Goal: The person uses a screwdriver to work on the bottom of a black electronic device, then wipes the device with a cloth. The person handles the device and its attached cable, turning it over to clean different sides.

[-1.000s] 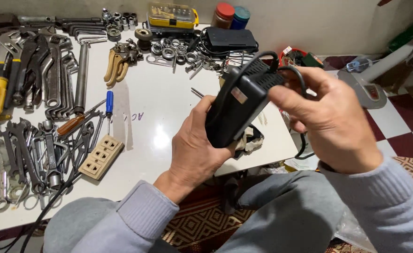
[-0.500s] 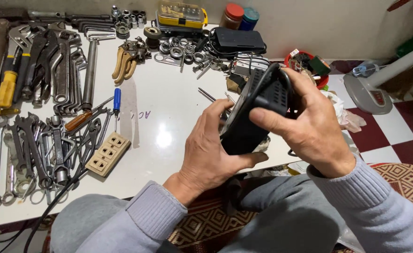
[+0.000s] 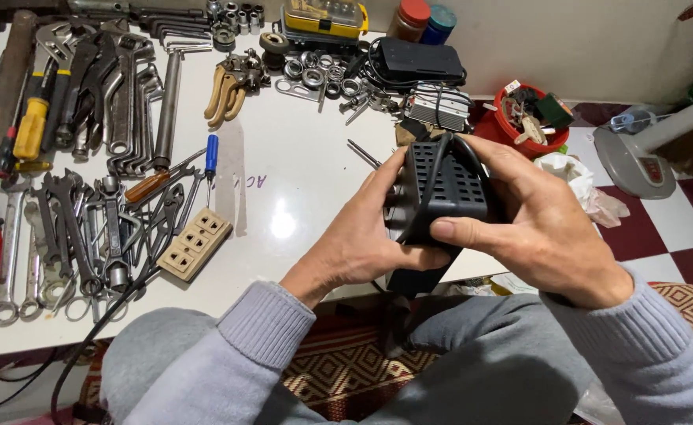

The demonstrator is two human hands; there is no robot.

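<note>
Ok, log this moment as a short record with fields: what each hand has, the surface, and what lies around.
held item: black vented box with a black cord over it, above the table's near edge
left hand: grip closed on the box's left side and underside
right hand: grip closed on the box's top and right side, thumb on its front
surface: white table
left of hands: beige socket strip, spanners, blue-handled screwdriver
far side: red tub of oddments, yellow bit case
</note>
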